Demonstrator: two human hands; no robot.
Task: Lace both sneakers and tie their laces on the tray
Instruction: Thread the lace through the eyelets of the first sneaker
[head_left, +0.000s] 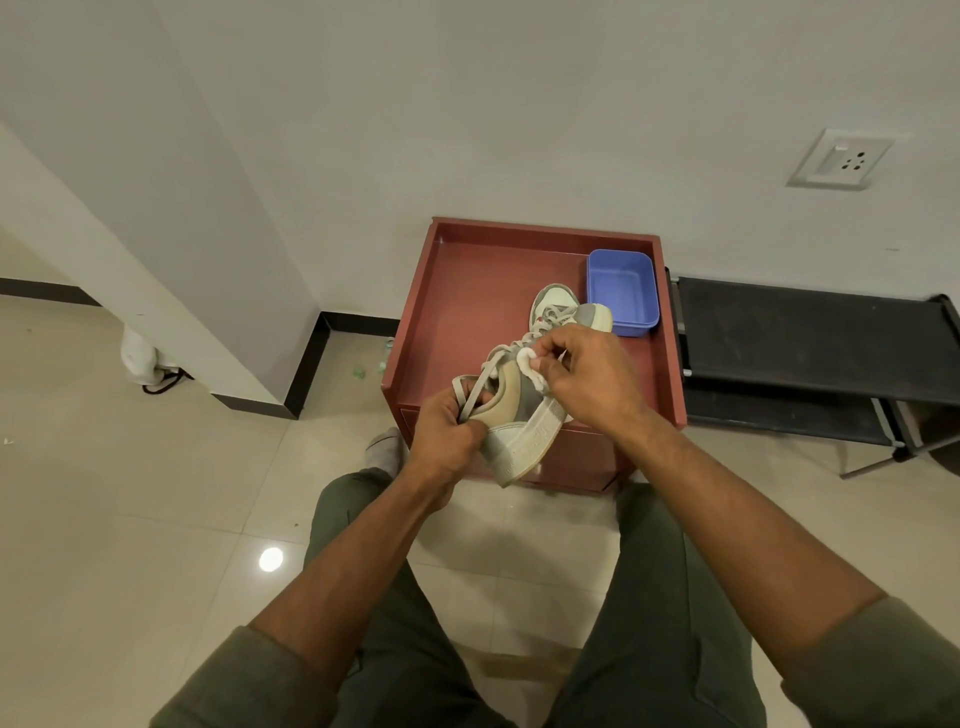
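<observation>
A grey and beige sneaker (511, 415) lies tilted on its side over the front edge of the red-brown tray (452, 312), its sole facing me. My left hand (448, 431) grips a pale lace (480, 387) near the sneaker's front. My right hand (587, 382) pinches the fleecy collar and a lace end at the sneaker's opening. The second sneaker (563, 306) stands behind on the tray, its laces partly hidden by my right hand.
A blue plastic tub (623, 291) sits at the tray's back right corner. A black low rack (810, 343) stands to the right. The wall rises right behind the tray. My knees and a socked foot (384, 447) are below on the tiled floor.
</observation>
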